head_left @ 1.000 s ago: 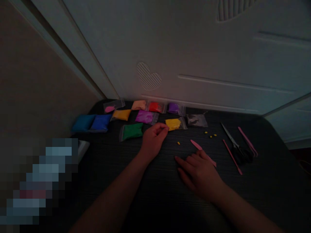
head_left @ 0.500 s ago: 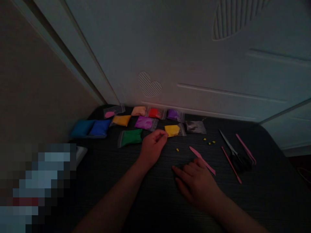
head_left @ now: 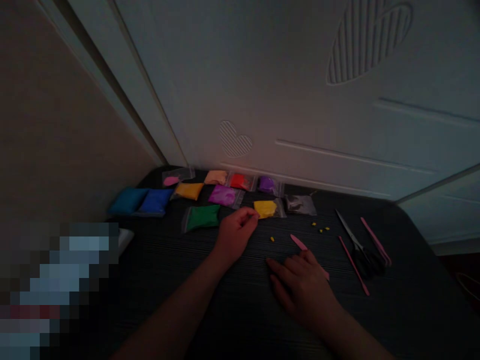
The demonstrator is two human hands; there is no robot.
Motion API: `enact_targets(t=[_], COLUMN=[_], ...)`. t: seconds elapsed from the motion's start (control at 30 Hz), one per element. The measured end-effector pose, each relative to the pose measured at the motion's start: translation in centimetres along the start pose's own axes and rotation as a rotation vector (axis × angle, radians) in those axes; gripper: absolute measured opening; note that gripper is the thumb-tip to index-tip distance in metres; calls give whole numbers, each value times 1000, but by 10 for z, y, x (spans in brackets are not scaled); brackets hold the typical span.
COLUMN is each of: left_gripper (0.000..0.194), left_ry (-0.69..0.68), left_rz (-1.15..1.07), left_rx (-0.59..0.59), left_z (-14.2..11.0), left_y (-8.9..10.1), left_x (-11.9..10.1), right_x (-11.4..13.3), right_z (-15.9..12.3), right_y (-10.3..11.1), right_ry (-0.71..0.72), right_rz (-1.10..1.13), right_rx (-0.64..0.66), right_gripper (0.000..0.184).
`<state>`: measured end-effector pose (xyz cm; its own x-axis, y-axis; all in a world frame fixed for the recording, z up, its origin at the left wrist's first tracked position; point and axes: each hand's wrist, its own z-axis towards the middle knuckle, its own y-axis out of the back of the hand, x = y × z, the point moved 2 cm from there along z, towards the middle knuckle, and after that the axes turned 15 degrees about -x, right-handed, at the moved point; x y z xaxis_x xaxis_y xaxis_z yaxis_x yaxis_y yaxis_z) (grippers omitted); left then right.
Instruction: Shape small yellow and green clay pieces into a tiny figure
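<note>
My left hand [head_left: 237,234] is closed in a pinch just left of a yellow clay packet [head_left: 264,209]; anything between the fingertips is too small to make out. My right hand [head_left: 302,282] lies low over the dark table, index finger stretched out with its tip on the surface and thumb apart. Whether something is under that fingertip is hidden. Beneath the right hand's knuckles passes a pink modelling knife [head_left: 298,242], partly covered. A tiny yellow piece [head_left: 272,239] rests between the hands, and several tiny yellow-green pieces [head_left: 321,230] sit farther right.
Green [head_left: 203,217], blue [head_left: 155,201], orange [head_left: 188,191] and purple [head_left: 266,184] clay packets lie among others toward the back. On the right are black-handled scissors [head_left: 360,247], a thin pink tool [head_left: 353,265] and pink tweezers-like tool [head_left: 376,241]. A white panel [head_left: 300,90] stands behind.
The view has tilted up slightly, so the table items sit lower. My right hand now covers more of the pink modelling knife. My left hand keeps its pinch.
</note>
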<state>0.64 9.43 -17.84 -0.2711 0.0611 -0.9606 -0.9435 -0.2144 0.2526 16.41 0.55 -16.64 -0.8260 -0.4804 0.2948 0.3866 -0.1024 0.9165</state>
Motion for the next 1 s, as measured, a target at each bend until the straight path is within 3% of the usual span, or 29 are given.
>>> enact_targets(t=[0.17, 0.43, 0.67, 1.0], left_gripper=[19, 19, 19, 19], left_ry=[-14, -24, -35, -31], left_rz=[6, 8, 7, 8], left_rx=[-1, 10, 2, 21], left_z=[0, 0, -1, 0], left_y=[0, -1, 0, -2], left_x=[0, 1, -1, 3], right_x=[4, -12, -2, 0], right_z=[0, 4, 11, 11], right_y=[0, -5, -10, -11], right_ry=[23, -177, -120, -95], right_rz=[48, 128, 71, 56], right_rx=[-17, -116, -138, -150], right_gripper=[31, 24, 10, 13])
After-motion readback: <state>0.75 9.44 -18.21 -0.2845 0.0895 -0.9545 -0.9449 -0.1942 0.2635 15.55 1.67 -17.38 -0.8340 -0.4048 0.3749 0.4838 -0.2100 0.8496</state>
